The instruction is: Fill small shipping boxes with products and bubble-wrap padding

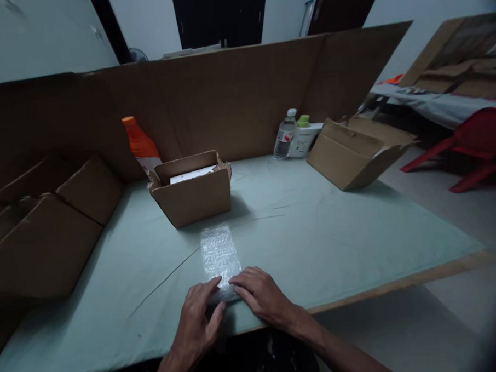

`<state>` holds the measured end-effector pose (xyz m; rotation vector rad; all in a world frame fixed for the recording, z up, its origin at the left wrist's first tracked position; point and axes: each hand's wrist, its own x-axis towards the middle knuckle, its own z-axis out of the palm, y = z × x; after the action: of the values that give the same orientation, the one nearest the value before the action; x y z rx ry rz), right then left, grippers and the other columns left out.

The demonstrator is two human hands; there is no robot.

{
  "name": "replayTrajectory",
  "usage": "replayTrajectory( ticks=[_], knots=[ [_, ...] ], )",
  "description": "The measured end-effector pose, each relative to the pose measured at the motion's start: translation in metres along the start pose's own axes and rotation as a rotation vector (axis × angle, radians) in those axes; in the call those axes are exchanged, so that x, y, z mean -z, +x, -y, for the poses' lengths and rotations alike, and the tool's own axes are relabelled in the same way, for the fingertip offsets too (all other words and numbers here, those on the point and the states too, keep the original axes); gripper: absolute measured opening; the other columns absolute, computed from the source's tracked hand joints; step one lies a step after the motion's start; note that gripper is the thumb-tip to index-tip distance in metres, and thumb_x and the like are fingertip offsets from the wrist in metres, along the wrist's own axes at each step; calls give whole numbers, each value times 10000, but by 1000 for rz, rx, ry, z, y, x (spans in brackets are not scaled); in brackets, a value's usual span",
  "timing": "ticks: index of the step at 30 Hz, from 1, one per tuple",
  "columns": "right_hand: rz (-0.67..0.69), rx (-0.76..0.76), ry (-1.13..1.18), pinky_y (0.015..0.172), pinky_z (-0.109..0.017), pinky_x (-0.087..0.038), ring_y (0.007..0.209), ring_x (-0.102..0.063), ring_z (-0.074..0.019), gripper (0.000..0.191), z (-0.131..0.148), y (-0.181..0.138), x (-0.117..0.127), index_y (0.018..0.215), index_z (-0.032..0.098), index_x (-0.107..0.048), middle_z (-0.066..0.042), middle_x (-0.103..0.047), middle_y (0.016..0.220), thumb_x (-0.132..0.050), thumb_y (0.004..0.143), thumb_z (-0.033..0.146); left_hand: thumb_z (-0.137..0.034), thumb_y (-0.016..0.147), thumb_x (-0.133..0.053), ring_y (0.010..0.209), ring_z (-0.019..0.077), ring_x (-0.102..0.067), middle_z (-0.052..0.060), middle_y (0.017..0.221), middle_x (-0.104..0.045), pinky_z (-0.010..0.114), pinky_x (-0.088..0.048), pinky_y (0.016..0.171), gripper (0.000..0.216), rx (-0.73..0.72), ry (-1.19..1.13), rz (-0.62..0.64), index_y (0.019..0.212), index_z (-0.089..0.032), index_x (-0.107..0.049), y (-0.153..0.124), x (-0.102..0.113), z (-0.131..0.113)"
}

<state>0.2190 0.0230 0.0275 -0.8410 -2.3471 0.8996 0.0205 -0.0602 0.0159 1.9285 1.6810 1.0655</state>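
Note:
A strip of bubble wrap [218,253] lies flat on the pale green table cover [316,232], running away from me. Both hands rest on its near end at the table's front edge. My left hand [200,314] presses down with fingers curled over something dark under the wrap that I cannot make out. My right hand [261,295] lies beside it, fingertips on the same spot. Beyond the strip stands a small open cardboard box [193,191] with a white item [192,174] inside.
An orange bottle [141,144] stands behind the small box. A water bottle [284,134] and a green-capped container [303,134] stand at the back. Another open carton [353,154] sits at the right, flattened cartons [44,228] at the left. A cardboard wall [236,93] closes the rear. Red chair [476,143] at the right.

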Motion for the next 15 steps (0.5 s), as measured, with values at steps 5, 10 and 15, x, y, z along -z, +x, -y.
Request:
replayTrajectory(
  ticks=[5,10,15],
  knots=[
    [-142,-57,41,946,-432,-478,1091,-628,-257,282,1,-1,5,1181,240,-679,-94,-702,1171,-591,915,211,-240,923,-501,903,222,-694,93,1061,-732,382,-574,816,350,119,51,-38,1252,-214,-619,12,-10,12],
    [-47,69,-216,953,-505,-430,1135,-583,-310,304,2,-6,5,1163,234,-677,-118,-673,1235,-653,866,173,-280,904,-566,1077,281,-635,133,1150,-671,457,-535,921,326,2,152,-184,1211,-194,-634,24,-10,15],
    [13,-10,-68,875,-429,-459,921,-664,-242,223,6,-7,6,1134,245,-700,-61,-759,1008,-597,942,197,-215,921,-547,1010,249,-651,104,1113,-695,421,-532,887,398,-79,82,-19,1318,-241,-552,-9,-2,10]
  ],
)
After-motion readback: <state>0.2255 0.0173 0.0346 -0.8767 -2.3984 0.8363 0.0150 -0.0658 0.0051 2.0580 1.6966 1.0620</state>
